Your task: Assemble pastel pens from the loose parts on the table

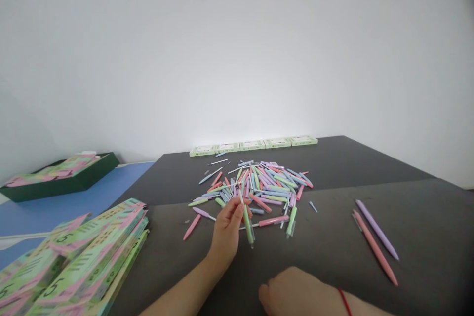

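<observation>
My left hand (229, 222) is closed around a light green pen part (247, 224) with a clear clip, and a white refill sticks up out of it. The pen part is tilted, clip end down, in front of a heap of pastel pen parts (274, 182) in pink, green, blue and lilac. My right hand (291, 291), with a red cord at the wrist, is curled closed near the table's front. Its fingertips are hidden, so what it holds cannot be made out. A pink pen part (274, 220) and a green pen part (291, 220) lie right of my left hand.
An assembled lilac pen (377, 229) and a coral pen (375, 247) lie at the right. Several flat boxes (252, 145) line the table's back by the wall. Stacked printed packs (92, 256) cover the left front; a dark green tray (85, 177) stands beyond.
</observation>
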`<state>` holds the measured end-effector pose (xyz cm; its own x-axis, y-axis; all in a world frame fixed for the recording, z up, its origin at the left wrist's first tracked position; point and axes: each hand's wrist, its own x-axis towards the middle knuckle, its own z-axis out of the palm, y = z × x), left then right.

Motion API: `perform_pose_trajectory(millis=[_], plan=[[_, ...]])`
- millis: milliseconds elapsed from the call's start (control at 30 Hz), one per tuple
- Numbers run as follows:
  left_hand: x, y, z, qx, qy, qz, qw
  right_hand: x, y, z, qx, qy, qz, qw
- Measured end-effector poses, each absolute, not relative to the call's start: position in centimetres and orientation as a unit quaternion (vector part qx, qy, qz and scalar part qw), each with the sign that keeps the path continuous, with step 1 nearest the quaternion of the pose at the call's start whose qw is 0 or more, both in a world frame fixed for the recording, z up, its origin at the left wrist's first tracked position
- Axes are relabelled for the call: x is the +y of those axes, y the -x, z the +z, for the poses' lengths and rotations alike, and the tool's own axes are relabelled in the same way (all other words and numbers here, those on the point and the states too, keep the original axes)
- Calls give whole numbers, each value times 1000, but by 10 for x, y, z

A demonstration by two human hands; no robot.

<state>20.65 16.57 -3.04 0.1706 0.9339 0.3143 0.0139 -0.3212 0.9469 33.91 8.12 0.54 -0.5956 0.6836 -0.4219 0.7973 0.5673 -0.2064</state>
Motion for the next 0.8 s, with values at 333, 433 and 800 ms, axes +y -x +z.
perform_pose_trajectory(millis=[333,433,800], plan=[[145,-209,-16,295,-782,445,323,130,-403,63,705,-407,-454,-362],[146,-209,-18,296,-776,449,330,132,-404,61,699,-419,-399,-420],[149,-207,-24,314,-764,451,338,127,-389,51,673,-462,-411,-406]])
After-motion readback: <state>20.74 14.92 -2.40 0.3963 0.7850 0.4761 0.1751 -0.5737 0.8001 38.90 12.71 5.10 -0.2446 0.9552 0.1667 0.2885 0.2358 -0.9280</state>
